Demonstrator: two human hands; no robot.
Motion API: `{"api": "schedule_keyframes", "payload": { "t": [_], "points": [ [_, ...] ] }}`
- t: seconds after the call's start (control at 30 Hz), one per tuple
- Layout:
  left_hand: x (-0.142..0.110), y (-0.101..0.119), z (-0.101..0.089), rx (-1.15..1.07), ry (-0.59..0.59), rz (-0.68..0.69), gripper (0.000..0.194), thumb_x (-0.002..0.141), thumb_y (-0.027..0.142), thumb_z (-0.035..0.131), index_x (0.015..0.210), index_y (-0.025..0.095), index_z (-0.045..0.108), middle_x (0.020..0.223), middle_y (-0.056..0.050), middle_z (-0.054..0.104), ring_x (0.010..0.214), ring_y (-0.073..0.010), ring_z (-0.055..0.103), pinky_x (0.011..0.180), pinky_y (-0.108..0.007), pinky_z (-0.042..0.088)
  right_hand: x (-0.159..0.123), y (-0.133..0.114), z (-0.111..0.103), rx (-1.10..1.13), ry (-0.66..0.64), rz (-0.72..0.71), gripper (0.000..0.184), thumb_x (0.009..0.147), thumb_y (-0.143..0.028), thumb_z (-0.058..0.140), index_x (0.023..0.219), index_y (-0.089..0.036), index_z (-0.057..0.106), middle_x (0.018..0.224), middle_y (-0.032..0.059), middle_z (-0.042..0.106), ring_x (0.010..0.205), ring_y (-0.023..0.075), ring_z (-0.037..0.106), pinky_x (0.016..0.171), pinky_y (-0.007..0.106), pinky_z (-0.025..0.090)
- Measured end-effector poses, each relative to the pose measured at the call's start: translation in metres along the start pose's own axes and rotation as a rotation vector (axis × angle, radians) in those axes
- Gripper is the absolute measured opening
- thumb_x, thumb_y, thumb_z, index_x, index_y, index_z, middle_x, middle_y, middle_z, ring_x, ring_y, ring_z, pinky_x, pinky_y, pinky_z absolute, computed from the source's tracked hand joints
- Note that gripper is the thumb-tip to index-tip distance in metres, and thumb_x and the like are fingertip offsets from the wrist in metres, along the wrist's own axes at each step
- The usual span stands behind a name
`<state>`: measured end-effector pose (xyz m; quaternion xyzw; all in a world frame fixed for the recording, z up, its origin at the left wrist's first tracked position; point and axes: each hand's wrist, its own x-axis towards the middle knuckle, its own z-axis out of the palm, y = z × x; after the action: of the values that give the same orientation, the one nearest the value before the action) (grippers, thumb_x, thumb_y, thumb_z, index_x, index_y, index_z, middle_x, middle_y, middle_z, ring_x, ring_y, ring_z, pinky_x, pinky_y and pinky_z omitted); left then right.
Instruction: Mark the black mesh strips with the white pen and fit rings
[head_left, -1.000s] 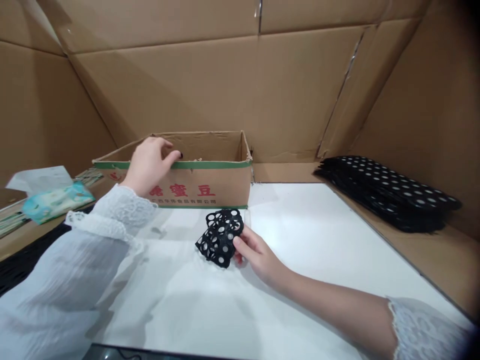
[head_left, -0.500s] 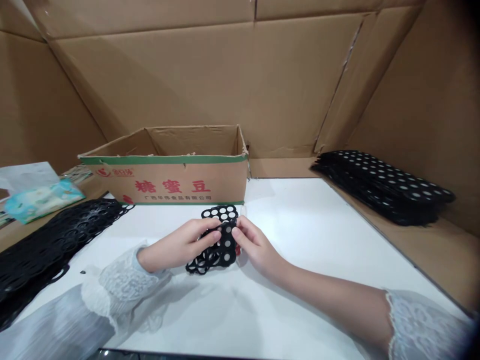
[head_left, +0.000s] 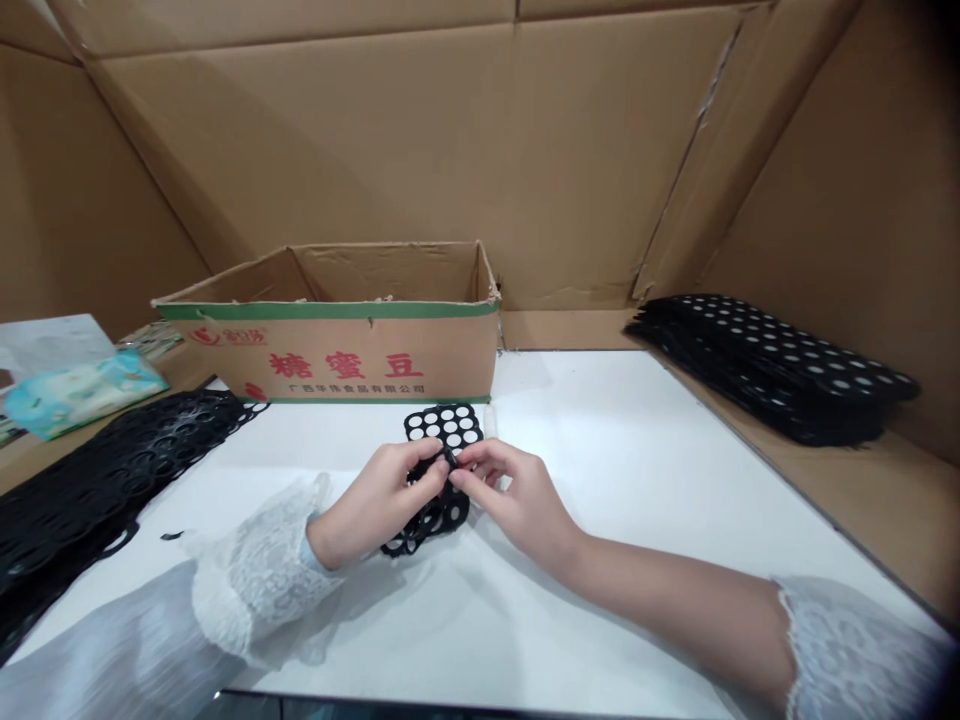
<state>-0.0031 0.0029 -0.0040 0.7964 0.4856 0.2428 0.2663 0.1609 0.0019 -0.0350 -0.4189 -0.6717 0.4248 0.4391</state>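
A black sheet with rows of round holes (head_left: 454, 425) lies on the white table (head_left: 600, 480), its near part bunched under my fingers. My left hand (head_left: 382, 500) pinches the black sheet between thumb and forefinger. From the other side my right hand (head_left: 517, 490) pinches the same spot, its fingertips almost touching the left ones. Fingers partly hide the gripped part. A pale, slim stick-like thing (head_left: 490, 420) is just beyond my right hand; its lower part is hidden.
An open cardboard box (head_left: 337, 350) with red lettering stands behind my hands. Black perforated sheets are heaped at the left (head_left: 97, 480), and a stack of them (head_left: 772, 370) rests at the right. A tissue pack (head_left: 86, 390) sits far left. Cardboard walls (head_left: 390, 150) enclose the back.
Both hands have closed in on each other over the black sheet, the left moving slightly right. More of the sheet's far holed part shows, and the held portion looks more folded.
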Motion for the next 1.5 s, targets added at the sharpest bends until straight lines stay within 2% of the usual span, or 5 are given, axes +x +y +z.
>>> {"api": "schedule_keyframes", "payload": {
  "t": [0.23, 0.37, 0.57, 0.93, 1.5],
  "points": [
    [0.006, -0.006, -0.002, -0.263, 0.02, -0.019, 0.017, 0.081, 0.026, 0.038, 0.078, 0.016, 0.052, 0.072, 0.001, 0.052, 0.073, -0.0141, 0.047, 0.066, -0.022, 0.038, 0.008, 0.002, -0.009, -0.041, 0.093, -0.101, 0.022, 0.086, -0.036, 0.039, 0.08, -0.018, 0.051, 0.076, 0.0015, 0.056, 0.071, 0.0125, 0.05, 0.063, 0.025, 0.04],
    [0.009, -0.01, -0.004, -0.405, 0.084, -0.077, 0.021, 0.081, 0.027, 0.038, 0.088, 0.015, 0.054, 0.082, -0.001, 0.058, 0.083, -0.0171, 0.051, 0.074, -0.025, 0.041, 0.021, 0.016, -0.02, -0.422, 0.067, -0.172, 0.021, 0.086, -0.03, 0.037, 0.099, -0.02, 0.051, 0.095, 0.0055, 0.053, 0.081, 0.0149, 0.05, 0.073, 0.029, 0.04],
    [0.008, -0.013, 0.0, -0.489, 0.086, -0.044, 0.016, 0.083, 0.028, 0.04, 0.083, 0.016, 0.051, 0.079, 0.0, 0.053, 0.076, -0.0137, 0.048, 0.069, -0.023, 0.039, 0.031, 0.03, -0.026, -0.897, -0.066, -0.147, 0.018, 0.081, -0.029, 0.046, 0.085, -0.015, 0.056, 0.095, 0.0121, 0.05, 0.094, 0.0233, 0.046, 0.081, 0.035, 0.038],
    [0.009, -0.02, 0.001, -0.331, 0.223, -0.04, 0.02, 0.085, 0.035, 0.04, 0.08, 0.017, 0.045, 0.072, 0.002, 0.044, 0.069, -0.0116, 0.043, 0.064, -0.023, 0.035, 0.039, 0.023, -0.051, -0.875, -0.135, 0.164, 0.027, 0.075, -0.005, 0.04, 0.101, -0.009, 0.045, 0.102, 0.0188, 0.051, 0.097, 0.0264, 0.049, 0.078, 0.032, 0.037],
    [0.011, -0.026, 0.003, -0.184, 0.118, -0.027, 0.018, 0.082, 0.033, 0.043, 0.076, 0.016, 0.048, 0.069, 0.002, 0.049, 0.064, -0.0114, 0.044, 0.058, -0.021, 0.035, 0.015, -0.003, -0.024, -0.285, -0.223, -0.101, 0.017, 0.082, -0.03, 0.04, 0.07, -0.018, 0.039, 0.075, -0.001, 0.05, 0.047, 0.0045, 0.037, 0.049, 0.02, 0.03]
  ]
}}
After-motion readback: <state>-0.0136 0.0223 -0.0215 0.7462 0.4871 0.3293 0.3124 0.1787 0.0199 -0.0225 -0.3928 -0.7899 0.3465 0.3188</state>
